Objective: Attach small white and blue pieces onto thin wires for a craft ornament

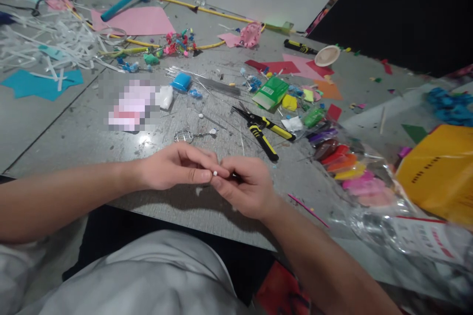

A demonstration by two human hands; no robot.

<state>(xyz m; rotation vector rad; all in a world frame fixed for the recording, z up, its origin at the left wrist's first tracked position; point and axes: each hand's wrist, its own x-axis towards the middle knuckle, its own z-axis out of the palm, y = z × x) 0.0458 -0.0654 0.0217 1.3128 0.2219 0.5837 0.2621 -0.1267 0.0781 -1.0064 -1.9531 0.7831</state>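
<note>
My left hand (179, 166) and my right hand (248, 184) meet above the front of the table. Between their fingertips shows a tiny white lump of what looks like modelling clay (215, 173). Both hands are closed in a pinch on it, thumbs towards me. Just beyond them lies a twisted wire piece (184, 136) with a loop and a white blob at its right end. Black and yellow pliers (263, 130) rest to the right with their handles apart. Farther off are a white clay packet (165, 97) and a blue clay packet (181, 82).
Thin wires (218, 84) lie across the table (74, 133). A green packet (271, 92) and yellow clay (289, 103) sit behind the pliers. On the right are a bag of coloured clay (364, 182) and a yellow package (439, 172). White paper strips (55, 44) cover the back left.
</note>
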